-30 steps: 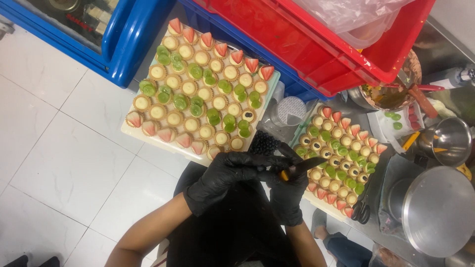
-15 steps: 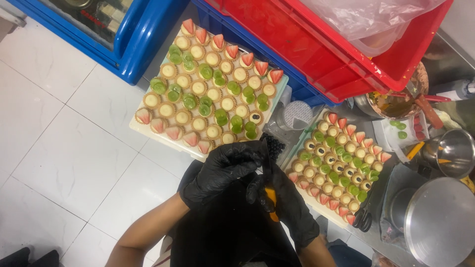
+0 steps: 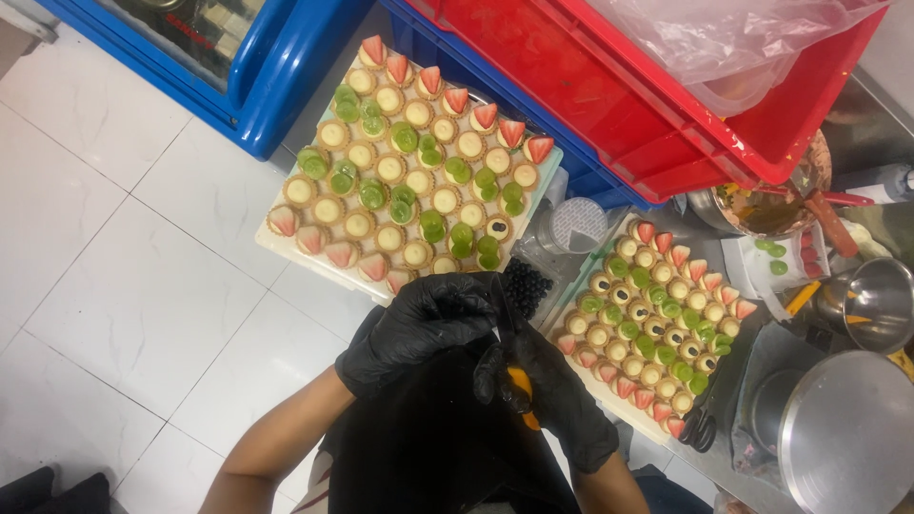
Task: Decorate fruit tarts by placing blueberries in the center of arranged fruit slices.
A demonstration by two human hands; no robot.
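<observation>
Gripping orange-handled knife, right hand, blade pointing up-left toward the tarts

Both hands in glossy black rubbery gloves: left, right. Knife w/ smooth orange plastic handle. Red crate & blue crate: shiny plastic. Pots brushed metal. Floor: glossy white tile.

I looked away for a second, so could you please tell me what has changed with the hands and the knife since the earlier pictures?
The gloved hands drew together: the left hand closed over the blade of the orange-handled knife, which the right hand held throughout, and both shifted down towards the body. The two trays of tarts, the blueberries and the pots stayed as they were.
</observation>
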